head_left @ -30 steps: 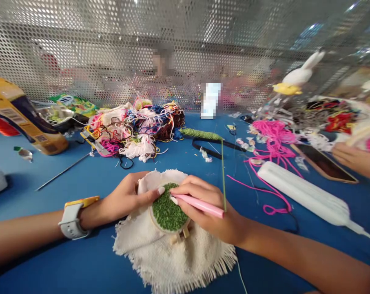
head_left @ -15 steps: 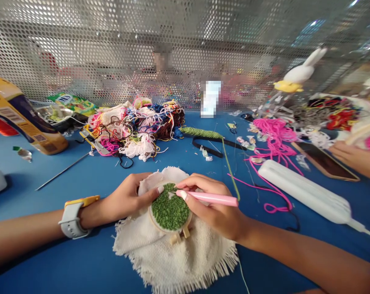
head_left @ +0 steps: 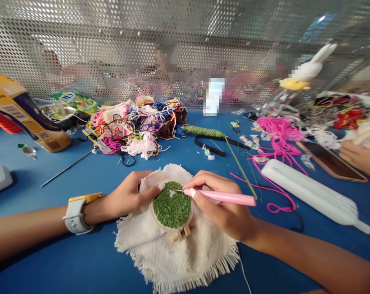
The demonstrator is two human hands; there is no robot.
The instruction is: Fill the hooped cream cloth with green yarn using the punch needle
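Hoop [head_left: 172, 209], small and wooden, lay on the blue table [head_left: 80, 261] and held fringed cream cloth [head_left: 172, 257] packed with green loops, bar one bare spot near the top. Left hand [head_left: 128, 198] pinched the hoop's edge; right hand [head_left: 221, 204] gripped a pink punch needle [head_left: 224, 197] threaded with green yarn [head_left: 240, 167]. Beyond lay a yarn tangle [head_left: 138, 126] before a perforated metal screen [head_left: 111, 41].

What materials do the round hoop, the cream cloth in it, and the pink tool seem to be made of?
Hoop: probably pale wood, matte, with a small block clamp at the bottom edge.
Cream cloth: coarse woven fabric, perhaps cotton or burlap; open weave and frayed edges show.
Pink tool, in the right hand: likely smooth plastic with a slight sheen, and a thin metal-looking tip.
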